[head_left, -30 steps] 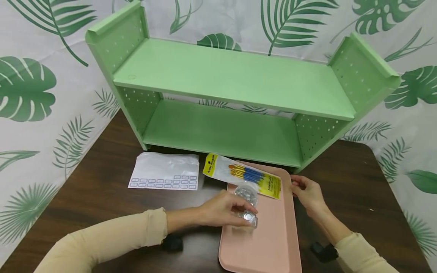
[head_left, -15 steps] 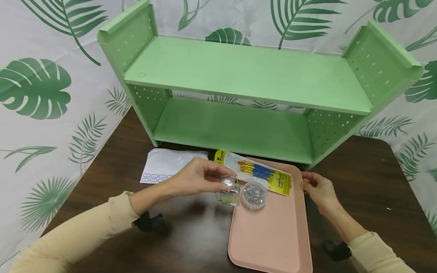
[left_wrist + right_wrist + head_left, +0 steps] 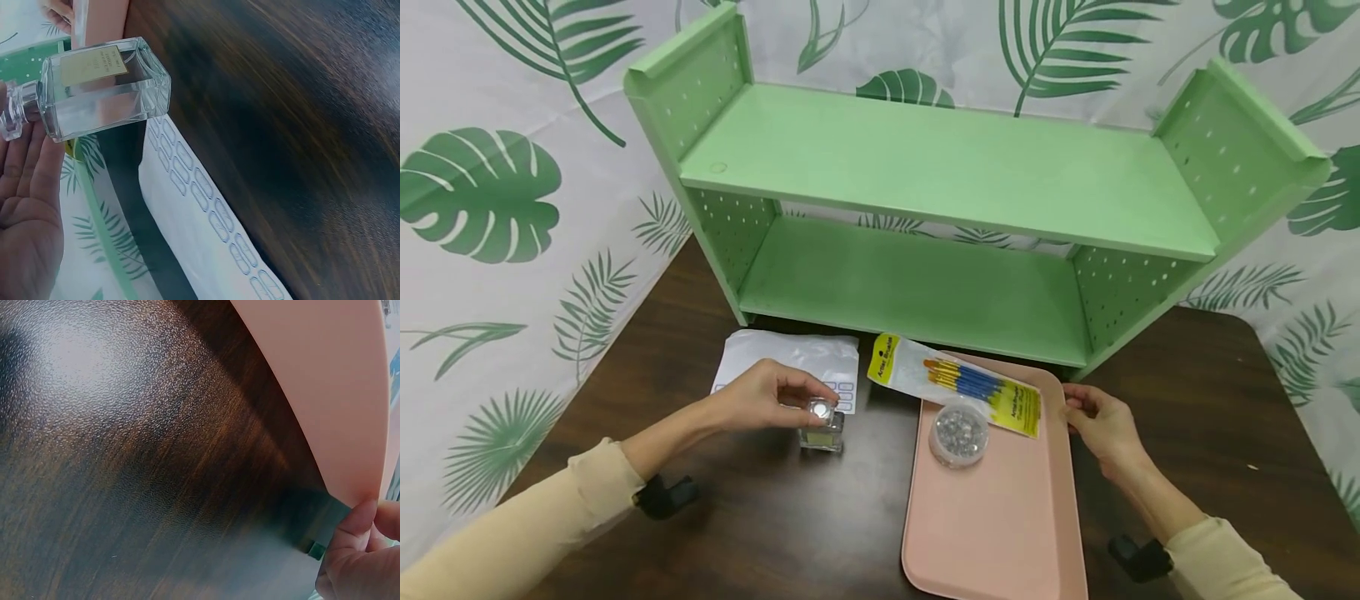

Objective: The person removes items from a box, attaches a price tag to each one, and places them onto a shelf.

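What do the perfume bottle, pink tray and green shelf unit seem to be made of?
Perfume bottle: likely clear, glossy glass, judging by its thick, light-bending base; acrylic is possible.
Pink tray: probably moulded plastic, smooth and satin, with rounded corners and one even colour.
Green shelf unit: perhaps semi-gloss painted metal; its perforated end panels with folded edges suggest sheet.

In the head view, the left hand (image 3: 760, 402) hides part of the label sheet (image 3: 820, 354), and the bottom edge crops the near end of the pink tray (image 3: 985, 533). The brush packet (image 3: 958, 385) covers some of the tray's far part. What fills the round tub (image 3: 959, 435) is too small to tell. In the left wrist view, lettering on the bottle (image 3: 103, 94) is illegible and the left edge crops that hand; in the right wrist view, the right hand (image 3: 362, 559) runs past the right edge
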The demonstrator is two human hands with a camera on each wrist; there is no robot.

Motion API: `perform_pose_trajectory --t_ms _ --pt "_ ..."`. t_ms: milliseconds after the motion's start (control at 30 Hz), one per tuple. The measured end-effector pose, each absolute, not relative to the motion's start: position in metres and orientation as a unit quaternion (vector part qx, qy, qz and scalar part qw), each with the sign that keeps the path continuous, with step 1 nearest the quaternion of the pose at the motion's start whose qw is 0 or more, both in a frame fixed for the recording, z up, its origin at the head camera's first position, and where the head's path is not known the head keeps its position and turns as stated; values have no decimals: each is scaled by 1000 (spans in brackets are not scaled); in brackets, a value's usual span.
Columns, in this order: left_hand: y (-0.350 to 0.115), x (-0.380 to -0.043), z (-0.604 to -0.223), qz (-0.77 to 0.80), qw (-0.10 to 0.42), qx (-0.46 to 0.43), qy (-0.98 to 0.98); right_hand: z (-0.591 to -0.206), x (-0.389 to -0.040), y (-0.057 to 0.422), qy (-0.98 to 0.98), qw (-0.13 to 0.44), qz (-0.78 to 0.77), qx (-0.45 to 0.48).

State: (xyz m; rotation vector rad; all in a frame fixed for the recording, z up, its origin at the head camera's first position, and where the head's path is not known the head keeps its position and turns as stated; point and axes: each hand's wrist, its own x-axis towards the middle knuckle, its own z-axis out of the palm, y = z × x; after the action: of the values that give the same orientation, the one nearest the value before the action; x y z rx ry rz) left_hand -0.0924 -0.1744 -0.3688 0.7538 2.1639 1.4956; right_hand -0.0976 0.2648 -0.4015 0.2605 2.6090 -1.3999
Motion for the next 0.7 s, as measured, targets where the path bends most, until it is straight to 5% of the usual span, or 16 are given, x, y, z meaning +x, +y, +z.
perform_pose_trajectory --t_ms 700 --pt "-187 -95 -389 540 207 308 756 -405 -95 267 884 84 -451 84"
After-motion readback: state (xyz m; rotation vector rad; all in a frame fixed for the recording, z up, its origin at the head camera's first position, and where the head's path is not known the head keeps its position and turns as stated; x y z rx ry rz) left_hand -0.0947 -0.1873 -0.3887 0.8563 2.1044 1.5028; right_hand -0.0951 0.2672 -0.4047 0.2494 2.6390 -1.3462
